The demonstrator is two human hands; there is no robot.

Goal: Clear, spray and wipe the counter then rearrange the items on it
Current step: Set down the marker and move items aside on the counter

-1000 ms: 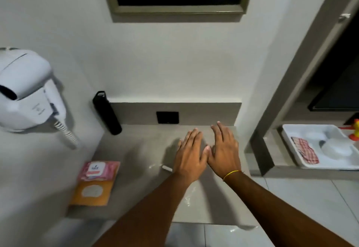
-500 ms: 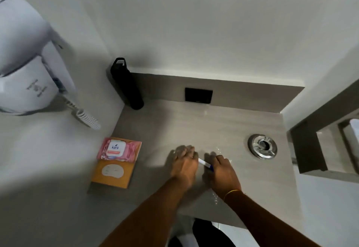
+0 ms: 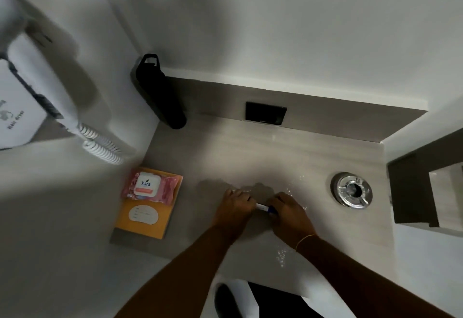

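We are working at the front of the counter [image 3: 288, 147], with both hands low on its surface, well in front of the black socket plate [image 3: 265, 113] that we are taking as our landmark. Our left hand [image 3: 234, 211] is curled closed and our right hand [image 3: 288, 213] is curled too, and between them a small white and blue pen-like stick [image 3: 266, 208] is showing. It looks as though we are pinching it at both ends, perhaps to lift it off so the surface can be cleared, though we cannot tell how firmly each hand is gripping.

To the right of the socket plate and nearer to us, the round metal ashtray [image 3: 352, 190] is sitting on the counter, near our right hand but not touching it. To the left of the plate, the black bottle [image 3: 160, 95] is standing in the corner, probably pushed back out of the way. Further left and toward us, the pink wipes packet [image 3: 152, 186] is lying on top of the orange sachet [image 3: 144, 217], at the counter's left edge, stacked as if kept together.

White specks [image 3: 281, 255] are lying on the counter near our right wrist, so we judge that wiping is not yet finished.
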